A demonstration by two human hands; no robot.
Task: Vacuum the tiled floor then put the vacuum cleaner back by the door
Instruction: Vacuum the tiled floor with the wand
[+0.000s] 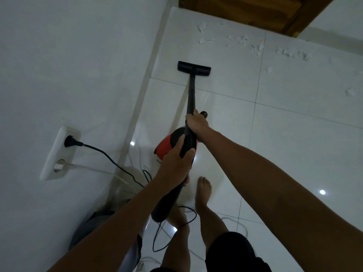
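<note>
- Right hand (197, 124) clenches the black vacuum wand (191, 95); left hand (174, 161) grasps its ribbed hose (187, 144).
- Black floor nozzle (194, 66) lies at 12 o'clock, near the white wall's edge (151, 61).
- Open glossy white tiled floor (294, 134) spreads toward 3 o'clock; white paper scraps (257, 49) lie at 1 o'clock.

I can read no words, brand names or numbers anywhere, not even on the vacuum cleaner (169, 143) I am holding.

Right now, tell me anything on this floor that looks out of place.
White shredded scraps lie scattered across the tiles near the wooden door, beyond the vacuum's floor nozzle. A black power cord loops around the bare feet.
</note>
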